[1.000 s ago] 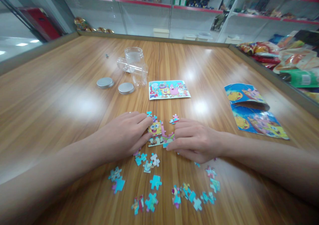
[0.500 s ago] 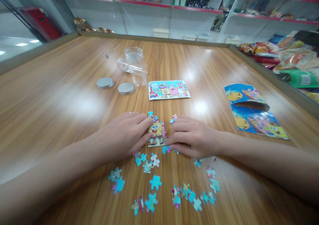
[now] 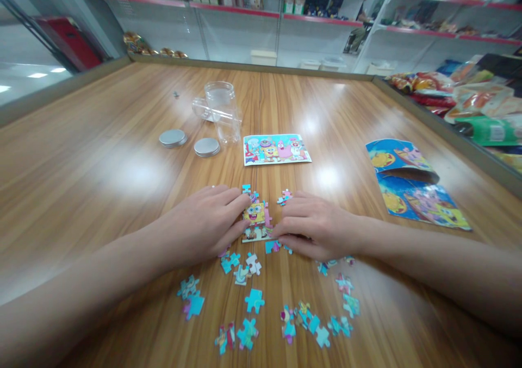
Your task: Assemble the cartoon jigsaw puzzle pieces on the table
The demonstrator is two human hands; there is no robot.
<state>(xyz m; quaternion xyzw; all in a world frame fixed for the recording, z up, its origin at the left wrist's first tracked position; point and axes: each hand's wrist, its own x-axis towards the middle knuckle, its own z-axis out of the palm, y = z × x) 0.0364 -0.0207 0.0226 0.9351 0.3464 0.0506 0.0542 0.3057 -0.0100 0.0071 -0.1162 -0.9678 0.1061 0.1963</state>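
A small assembled puzzle cluster (image 3: 255, 216) with a yellow cartoon figure lies on the wooden table (image 3: 101, 167). My left hand (image 3: 204, 226) rests flat against its left side, fingers stretched out and touching it. My right hand (image 3: 318, 226) is against its right edge, fingers together and thumb underneath, pinching a puzzle piece that is mostly hidden. A loose joined pair (image 3: 284, 196) sits just above my right fingers. Several loose teal and pink pieces (image 3: 255, 300) lie scattered nearer to me.
The reference picture (image 3: 276, 149) lies beyond the cluster. Clear plastic jars (image 3: 222, 110) and two metal lids (image 3: 172, 137), (image 3: 206, 147) sit further back left. The torn blue puzzle bag (image 3: 411, 186) is at right. Snack packs (image 3: 468, 96) pile beyond the table's right rim.
My right hand slid left against the cluster, covering the pink piece it held beside it. My left hand has stayed put. The camera tilted slightly.
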